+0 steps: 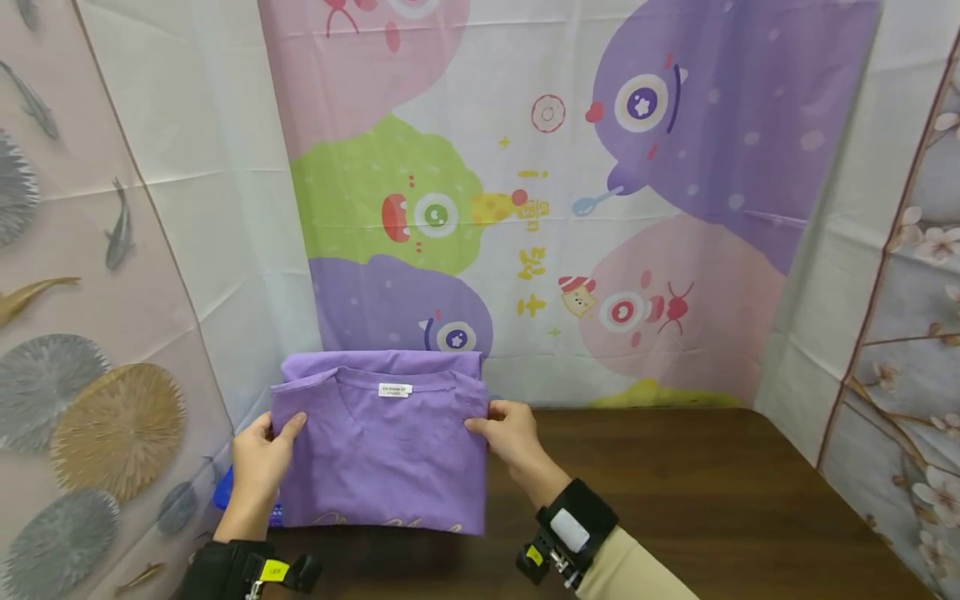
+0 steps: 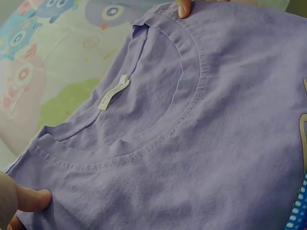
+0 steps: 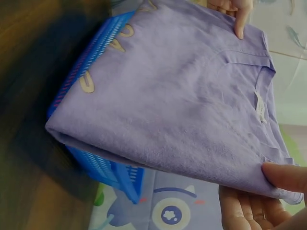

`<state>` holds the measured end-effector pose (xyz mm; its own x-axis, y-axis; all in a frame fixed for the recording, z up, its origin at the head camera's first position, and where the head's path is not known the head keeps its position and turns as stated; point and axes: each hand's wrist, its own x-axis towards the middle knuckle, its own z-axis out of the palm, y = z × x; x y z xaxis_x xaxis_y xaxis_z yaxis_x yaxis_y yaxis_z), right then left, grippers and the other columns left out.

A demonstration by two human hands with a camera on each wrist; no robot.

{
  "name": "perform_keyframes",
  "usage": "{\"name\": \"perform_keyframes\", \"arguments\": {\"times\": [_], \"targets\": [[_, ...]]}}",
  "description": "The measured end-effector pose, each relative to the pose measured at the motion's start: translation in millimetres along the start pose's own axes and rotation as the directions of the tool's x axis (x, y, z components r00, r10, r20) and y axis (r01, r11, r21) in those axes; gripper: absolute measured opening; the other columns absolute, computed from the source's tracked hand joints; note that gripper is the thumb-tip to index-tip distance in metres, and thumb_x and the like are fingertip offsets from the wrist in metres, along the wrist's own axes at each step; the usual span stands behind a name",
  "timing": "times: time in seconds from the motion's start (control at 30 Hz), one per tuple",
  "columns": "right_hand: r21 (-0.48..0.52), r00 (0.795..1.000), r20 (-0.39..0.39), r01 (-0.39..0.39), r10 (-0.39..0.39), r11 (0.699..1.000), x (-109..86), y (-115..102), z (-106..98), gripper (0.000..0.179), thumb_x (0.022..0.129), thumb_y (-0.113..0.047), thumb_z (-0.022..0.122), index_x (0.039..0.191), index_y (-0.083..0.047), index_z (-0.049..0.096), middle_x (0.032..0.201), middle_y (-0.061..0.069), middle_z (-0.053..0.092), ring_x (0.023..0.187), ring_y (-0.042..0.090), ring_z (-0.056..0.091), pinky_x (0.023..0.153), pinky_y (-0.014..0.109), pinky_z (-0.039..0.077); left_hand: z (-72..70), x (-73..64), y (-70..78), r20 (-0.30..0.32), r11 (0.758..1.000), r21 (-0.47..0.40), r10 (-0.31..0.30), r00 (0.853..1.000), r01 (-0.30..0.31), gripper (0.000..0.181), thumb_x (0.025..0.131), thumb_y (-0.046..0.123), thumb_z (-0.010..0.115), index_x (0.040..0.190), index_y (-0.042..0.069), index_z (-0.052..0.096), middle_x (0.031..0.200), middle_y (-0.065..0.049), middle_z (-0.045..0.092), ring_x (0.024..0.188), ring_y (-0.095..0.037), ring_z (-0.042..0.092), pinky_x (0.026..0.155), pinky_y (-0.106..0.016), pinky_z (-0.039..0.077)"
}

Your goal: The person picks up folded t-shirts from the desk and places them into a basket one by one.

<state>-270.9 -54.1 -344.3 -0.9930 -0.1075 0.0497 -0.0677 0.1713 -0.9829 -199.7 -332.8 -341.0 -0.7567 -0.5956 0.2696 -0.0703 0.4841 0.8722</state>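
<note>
A folded purple T-shirt [image 1: 390, 450] hangs upright between my two hands, its neckline and white label at the top and pale lettering at the lower edge. My left hand [image 1: 262, 458] pinches its left side, thumb in front. On the opposite side my right hand [image 1: 513, 437] grips the edge, thumb in front and fingers behind, as the right wrist view shows. Behind the shirt stands a blue basket [image 3: 103, 167] with perforated walls, mostly hidden by the cloth. Whether the shirt touches the basket, I cannot tell.
A dark brown wooden table [image 1: 660, 492] extends to the right. Behind it hangs a curtain [image 1: 540, 333] printed with cartoon monsters. Patterned cloth panels close in the left side [image 1: 97, 317] and the right side [image 1: 915, 375].
</note>
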Motion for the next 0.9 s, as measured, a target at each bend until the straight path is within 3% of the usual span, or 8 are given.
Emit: {"name": "perform_keyframes", "arguments": {"times": [0.2,0.3,0.43,0.6,0.67,0.73,0.83,0.9], "targets": [[-0.056,0.998,-0.010,0.062,-0.063,0.997,6.3,-5.6,11.5,0.025,0.079,-0.008,0.072,0.100,0.005,0.072,0.099,0.017,0.072,0.079,0.013,0.059,0.064,0.022,0.048,-6.9,11.6,-0.8,0.000,1.000,0.009,-0.018,1.000,0.018,0.044,0.096,0.029,0.055,0.123,-0.006,0.060,0.123,-0.028,0.063,0.085,-0.007,0.057,0.064,-0.009,0.039],[-0.053,0.994,-0.016,0.104,-0.105,0.993,10.4,-7.1,18.0,0.023,0.078,-0.007,0.072,0.098,0.006,0.072,0.098,0.019,0.072,0.080,0.014,0.059,0.065,0.021,0.048,-8.9,18.1,-1.8,-0.018,1.000,-0.008,-0.019,1.000,0.018,0.046,0.096,0.030,0.055,0.126,-0.005,0.058,0.126,-0.028,0.062,0.089,-0.006,0.057,0.065,-0.006,0.038],[-0.039,0.987,-0.036,0.154,-0.155,0.987,16.6,-9.7,27.6,0.020,0.077,-0.005,0.072,0.092,0.007,0.071,0.093,0.020,0.072,0.076,0.012,0.057,0.063,0.019,0.046,-11.8,25.3,-3.7,-0.041,0.999,-0.034,-0.029,0.999,0.027,0.047,0.097,0.032,0.053,0.128,-0.003,0.058,0.128,-0.027,0.060,0.098,-0.011,0.058,0.072,-0.011,0.040],[-0.039,0.974,-0.067,0.214,-0.216,0.976,22.1,-11.9,38.5,0.016,0.075,-0.003,0.072,0.086,0.008,0.071,0.082,0.020,0.071,0.066,0.009,0.051,0.058,0.019,0.043,-14.3,33.1,-7.9,-0.098,0.997,-0.076,-0.023,0.995,0.015,0.046,0.096,0.032,0.056,0.124,-0.004,0.060,0.124,-0.025,0.063,0.081,0.008,0.054,0.070,-0.009,0.041],[-0.049,0.965,-0.081,0.246,-0.249,0.968,24.9,-12.0,42.2,0.015,0.075,-0.003,0.072,0.083,0.008,0.070,0.078,0.021,0.070,0.063,0.008,0.050,0.057,0.020,0.043,-14.8,36.1,-8.8,-0.126,0.995,-0.102,-0.014,0.992,0.001,0.043,0.095,0.029,0.059,0.122,-0.005,0.061,0.113,-0.017,0.069,0.071,0.018,0.046,0.066,-0.004,0.039],[-0.063,0.956,-0.097,0.271,-0.276,0.960,27.8,-12.5,45.5,0.014,0.074,-0.004,0.073,0.081,0.008,0.070,0.077,0.021,0.070,0.061,0.007,0.049,0.057,0.020,0.043,-15.3,38.7,-9.6,-0.151,0.990,-0.140,0.005,0.988,-0.026,0.040,0.094,0.025,0.061,0.119,-0.006,0.062,0.097,0.000,0.072,0.067,0.021,0.045,0.063,-0.003,0.039],[-0.079,0.944,-0.116,0.302,-0.310,0.950,31.4,-13.0,50.0,0.013,0.075,-0.005,0.073,0.081,0.007,0.071,0.078,0.022,0.071,0.060,0.006,0.050,0.057,0.019,0.044,-16.7,42.2,-10.2,-0.183,0.980,-0.190,0.029,0.983,-0.064,0.037,0.093,0.021,0.062,0.116,-0.007,0.063,0.073,0.030,0.059,0.066,0.021,0.045,0.063,-0.002,0.039],[-0.087,0.933,-0.127,0.327,-0.336,0.941,33.5,-13.2,52.7,0.013,0.075,-0.005,0.073,0.080,0.007,0.070,0.077,0.022,0.071,0.059,0.005,0.050,0.056,0.019,0.044,-17.6,44.5,-10.5,-0.200,0.972,-0.215,0.046,0.979,-0.090,0.036,0.092,0.019,0.063,0.114,-0.009,0.063,0.064,0.040,0.049,0.064,0.020,0.046,0.063,-0.002,0.039]]}}
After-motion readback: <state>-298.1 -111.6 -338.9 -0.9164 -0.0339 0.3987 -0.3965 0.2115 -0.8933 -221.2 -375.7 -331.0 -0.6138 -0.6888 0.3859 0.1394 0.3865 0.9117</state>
